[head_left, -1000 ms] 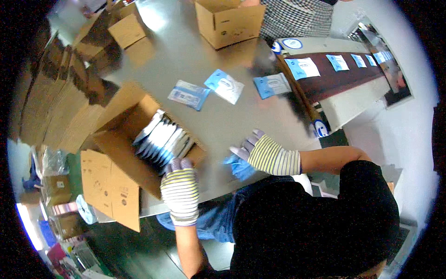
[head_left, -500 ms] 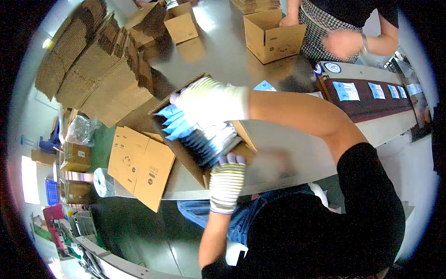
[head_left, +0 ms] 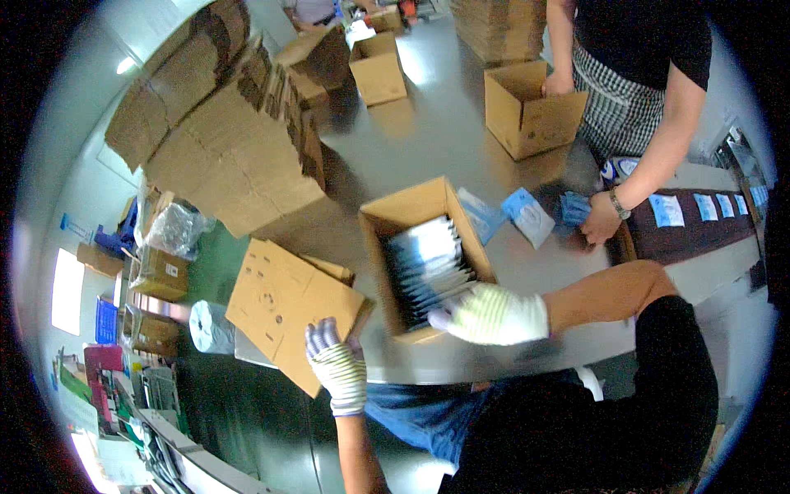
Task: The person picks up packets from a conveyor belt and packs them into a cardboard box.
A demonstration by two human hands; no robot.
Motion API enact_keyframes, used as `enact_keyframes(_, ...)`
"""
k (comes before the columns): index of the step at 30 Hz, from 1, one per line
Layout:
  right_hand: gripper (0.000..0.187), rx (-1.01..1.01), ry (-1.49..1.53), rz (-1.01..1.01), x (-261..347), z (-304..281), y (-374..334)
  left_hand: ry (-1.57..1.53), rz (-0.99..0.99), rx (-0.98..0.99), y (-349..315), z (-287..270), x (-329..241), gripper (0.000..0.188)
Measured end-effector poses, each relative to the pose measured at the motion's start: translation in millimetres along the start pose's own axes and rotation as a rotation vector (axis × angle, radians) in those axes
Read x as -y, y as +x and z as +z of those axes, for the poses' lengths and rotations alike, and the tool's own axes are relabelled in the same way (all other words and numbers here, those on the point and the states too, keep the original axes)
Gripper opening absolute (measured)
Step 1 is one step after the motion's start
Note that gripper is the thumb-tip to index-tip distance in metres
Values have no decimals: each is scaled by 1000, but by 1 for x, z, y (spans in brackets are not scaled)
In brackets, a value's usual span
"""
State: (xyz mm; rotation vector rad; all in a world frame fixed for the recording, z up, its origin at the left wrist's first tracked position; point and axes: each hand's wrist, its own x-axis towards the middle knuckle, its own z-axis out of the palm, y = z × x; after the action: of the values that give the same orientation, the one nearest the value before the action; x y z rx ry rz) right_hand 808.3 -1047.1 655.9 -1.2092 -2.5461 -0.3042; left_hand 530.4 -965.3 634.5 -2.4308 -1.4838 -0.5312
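An open cardboard box [head_left: 393,216] stands on the grey table, filled with a row of upright blue-and-silver packets [head_left: 428,255]. My right hand [head_left: 498,314], in a striped knit glove, lies over the box's near right corner, its purple fingertips at the nearest packets. Blur and the hand itself hide how those fingers are bent. To the left, my left hand [head_left: 339,370], gloved alike, has its fingers raised and apart at the near edge of a folded cardboard carton [head_left: 276,300]. I see nothing held in it. Loose packets [head_left: 528,216] lie right of the box.
A tall stack of flattened cartons [head_left: 222,140] rises at the left. Across the table a co-worker's hand [head_left: 603,222] holds blue packets beside a dark conveyor belt [head_left: 683,235] carrying more. Other open boxes [head_left: 535,119] stand farther back; a white roll [head_left: 211,327] sits at the left.
My right hand has drawn back from the box's far end to its near corner. My left hand has left the box for the folded carton. The co-worker's hand has reached down to the packets.
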Motion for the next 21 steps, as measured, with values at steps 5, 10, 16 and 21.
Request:
enact_keyframes(5, 34, -57, -520, 533, -152, 32, 117, 134, 62, 284, 15, 78, 22, 73)
enact_keyframes(10, 61, 26, -277, 448, -141, 4, 143, 97, -96, 309, 3, 82, 52, 66)
enact_keyframes(16, 66, 74, 382, 330, -69, 8, 37, -266, -80, -164, 0, -79, 1, 43)
enact_keyframes(21, 68, -334, 784, 639, -123, -35, 10, -1258, -389, -342, -22, -137, -36, 39)
